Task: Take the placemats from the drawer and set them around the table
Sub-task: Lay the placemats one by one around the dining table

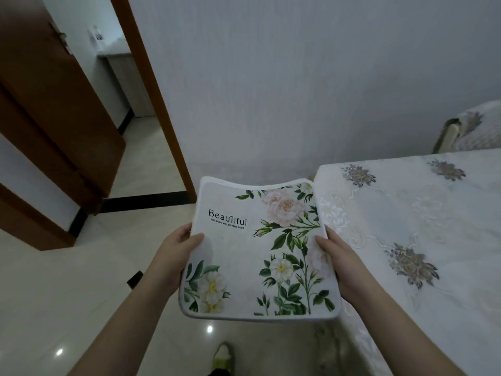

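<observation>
A stack of white placemats (244,256), printed with flowers, green leaves and the word "Beautiful", is held level in front of me above the floor. My left hand (176,251) grips its left edge, thumb on top. My right hand (339,261) grips the right edge, thumb on top, fingers underneath. More than one mat edge shows at the far rim. The table (406,213), covered in a pale embroidered floral cloth, stands just to the right, its near-left corner beside the mats.
A brown wooden door (54,118) stands open at the left, with a doorway (130,131) into another room. A chair back (455,131) with a floral cover sits behind the table. Glossy tile floor (81,308) lies below; my shoe (223,354) shows at the bottom.
</observation>
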Available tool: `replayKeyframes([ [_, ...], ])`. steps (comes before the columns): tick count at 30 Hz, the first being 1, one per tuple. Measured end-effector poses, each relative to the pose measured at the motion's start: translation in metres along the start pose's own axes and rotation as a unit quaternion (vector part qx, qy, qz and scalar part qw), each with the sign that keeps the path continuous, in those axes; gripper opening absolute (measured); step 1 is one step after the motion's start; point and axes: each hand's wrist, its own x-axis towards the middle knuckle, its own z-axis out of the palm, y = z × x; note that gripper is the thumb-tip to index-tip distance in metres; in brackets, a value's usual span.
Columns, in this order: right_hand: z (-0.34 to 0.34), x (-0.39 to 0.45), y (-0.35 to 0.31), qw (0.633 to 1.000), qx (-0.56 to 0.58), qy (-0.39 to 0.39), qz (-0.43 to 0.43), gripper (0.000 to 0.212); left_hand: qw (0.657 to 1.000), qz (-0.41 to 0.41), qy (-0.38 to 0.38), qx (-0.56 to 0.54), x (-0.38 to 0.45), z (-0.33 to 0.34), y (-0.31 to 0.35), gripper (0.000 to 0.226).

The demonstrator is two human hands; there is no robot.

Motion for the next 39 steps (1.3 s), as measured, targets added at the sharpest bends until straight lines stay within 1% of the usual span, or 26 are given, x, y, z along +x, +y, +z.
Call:
replayKeyframes([
  [4,0.014,0.027,-0.001,0.998,0.013,0.062,-0.01,0.032,0.998,-0.006,-0.066,0.001,0.061,0.002,0.018,0.03],
  [9,0.031,0.051,-0.004,0.988,0.048,0.139,-0.037,0.034,0.986,-0.006,-0.166,-0.006,0.127,0.009,0.052,0.031],
  [12,0.034,0.053,-0.003,0.979,0.076,0.178,-0.061,0.034,0.978,-0.007,-0.207,0.003,0.16,0.023,0.063,0.037],
  [16,0.021,0.043,0.003,0.961,0.106,0.243,-0.078,0.036,0.962,-0.015,-0.27,0.03,0.192,0.066,0.07,0.039],
  [19,0.0,0.029,0.009,0.943,0.127,0.295,-0.086,0.039,0.94,-0.012,-0.336,0.056,0.2,0.108,0.07,0.04],
  [21,-0.019,0.022,0.014,0.926,0.145,0.336,-0.09,0.037,0.925,-0.011,-0.372,0.076,0.203,0.14,0.065,0.039],
  [24,-0.051,0.013,0.025,0.902,0.171,0.384,-0.094,0.039,0.913,-0.032,-0.397,0.092,0.203,0.191,0.055,0.039],
  [28,-0.086,0.003,0.038,0.873,0.187,0.438,-0.1,0.048,0.887,-0.058,-0.439,0.127,0.199,0.254,0.042,0.04],
  [34,-0.12,-0.012,0.057,0.84,0.229,0.482,-0.1,0.041,0.866,-0.056,-0.456,0.199,0.193,0.321,0.02,0.031],
  [39,-0.128,-0.016,0.076,0.799,0.256,0.538,-0.085,0.036,0.848,-0.034,-0.466,0.25,0.194,0.356,-0.004,0.027],
])
